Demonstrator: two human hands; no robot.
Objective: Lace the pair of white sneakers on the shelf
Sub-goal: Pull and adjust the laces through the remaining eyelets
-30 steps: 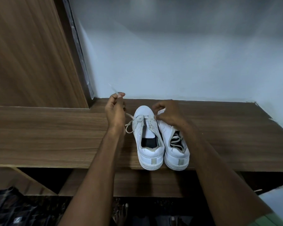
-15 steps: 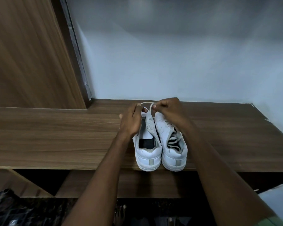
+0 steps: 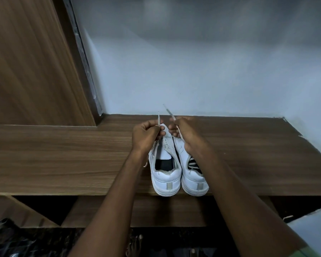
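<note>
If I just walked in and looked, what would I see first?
You'd spot the two white sneakers side by side at the front edge of the wooden shelf, heels toward you. Just above their toes, the left hand and right hand each pinch one lace end, the tips poking up. The left shoe's opening looks empty of lace, while the right shoe shows lace crossings inside.

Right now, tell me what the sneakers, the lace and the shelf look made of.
Sneakers: smooth white leather or a synthetic lookalike, matte with faint creases; the soles look like ribbed rubber.
Lace: flat off-white woven fabric, with a stiff, probably plastic tip.
Shelf: brown board with a printed-looking wood grain, likely laminate, low sheen.
</note>
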